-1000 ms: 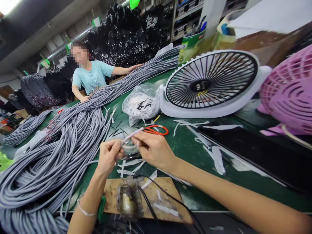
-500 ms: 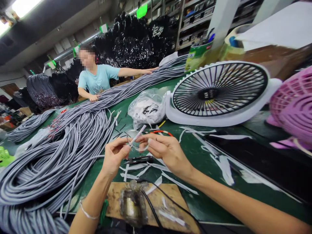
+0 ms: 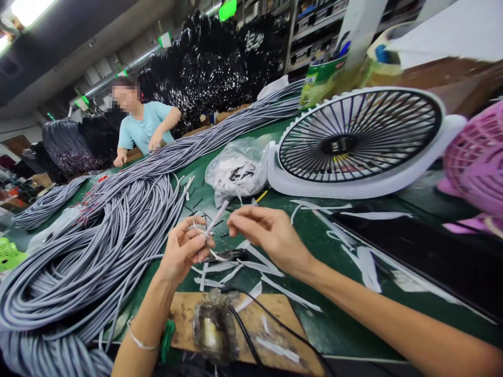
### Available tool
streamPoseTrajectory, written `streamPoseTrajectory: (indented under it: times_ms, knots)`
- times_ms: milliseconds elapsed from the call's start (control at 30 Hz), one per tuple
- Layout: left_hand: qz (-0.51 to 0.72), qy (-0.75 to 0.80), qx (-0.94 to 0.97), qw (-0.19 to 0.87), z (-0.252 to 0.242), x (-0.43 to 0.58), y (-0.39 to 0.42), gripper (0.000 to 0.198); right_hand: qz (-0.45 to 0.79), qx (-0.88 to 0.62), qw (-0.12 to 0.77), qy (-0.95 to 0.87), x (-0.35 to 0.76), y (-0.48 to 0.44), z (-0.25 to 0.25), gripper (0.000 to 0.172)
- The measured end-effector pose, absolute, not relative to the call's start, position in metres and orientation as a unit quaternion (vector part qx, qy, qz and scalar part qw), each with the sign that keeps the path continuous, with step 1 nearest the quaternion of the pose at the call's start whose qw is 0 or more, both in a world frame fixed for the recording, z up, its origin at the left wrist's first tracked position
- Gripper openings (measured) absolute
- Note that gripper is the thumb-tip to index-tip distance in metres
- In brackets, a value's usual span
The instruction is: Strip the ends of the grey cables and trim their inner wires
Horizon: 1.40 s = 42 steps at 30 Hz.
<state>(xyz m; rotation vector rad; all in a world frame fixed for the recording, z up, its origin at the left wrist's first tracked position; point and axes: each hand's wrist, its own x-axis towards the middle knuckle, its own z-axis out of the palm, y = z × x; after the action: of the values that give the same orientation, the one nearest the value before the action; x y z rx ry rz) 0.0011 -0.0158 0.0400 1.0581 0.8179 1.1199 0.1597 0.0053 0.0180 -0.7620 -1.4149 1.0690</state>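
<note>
My left hand is closed in a pinch around a thin white wire piece. One pale, straight end of it points up and to the right, and thin white strands curl out beside my fingers. To the right, apart from the wire piece, is my right hand, its fingers curled and thumb drawn in; whether anything is between the fingertips is hidden. Dark-handled pliers lie on the table just below the hands. A grey cable runs from the left toward my left wrist.
Grey cable coils heap on the left. A plastic bag of scraps, a white fan and a pink fan stand beyond. White strips litter the green table. A wooden board holds a metal device. A co-worker stands opposite.
My right hand has let go of the white wire piece and moved slightly right. My left hand still holds it. The co-worker has drawn back an outstretched arm.
</note>
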Motion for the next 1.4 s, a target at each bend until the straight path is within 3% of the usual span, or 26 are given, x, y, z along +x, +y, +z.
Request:
streamPoseTrajectory:
  times_ms: [133,267,433,600,733,867,1033,1400]
  knots:
    - [0.419,0.368,0.461,0.69,0.032,0.004,-0.013,0.037,0.477,-0.3,0.598,-0.57,0.168,0.004,0.03,0.02]
    - [0.415,0.394,0.486,0.661,0.025,0.008,-0.013,0.04,0.443,-0.322,0.585,-0.598,0.168,0.003,0.029,0.017]
    - [0.43,0.394,0.491,0.647,0.023,0.012,-0.016,0.04,0.268,-0.345,0.588,-0.68,0.166,0.002,0.023,0.015]
    - [0.452,0.416,0.529,0.586,0.024,0.011,-0.018,0.041,0.121,-0.244,0.594,-0.757,0.17,0.001,0.025,0.02]
    - [0.47,0.418,0.589,0.507,0.024,0.008,-0.018,0.042,0.188,-0.2,0.563,-0.779,0.17,0.0,0.026,0.021]
    - [0.512,0.409,0.578,0.485,0.021,0.008,-0.02,0.04,0.278,-0.276,0.543,-0.743,0.161,-0.007,0.024,0.022]
    - [0.541,0.401,0.546,0.498,0.019,0.01,-0.022,0.04,0.244,-0.316,0.514,-0.759,0.151,-0.017,0.018,0.032]
    - [0.544,0.392,0.55,0.498,0.017,0.011,-0.023,0.039,0.237,-0.318,0.532,-0.748,0.148,-0.018,0.016,0.033]
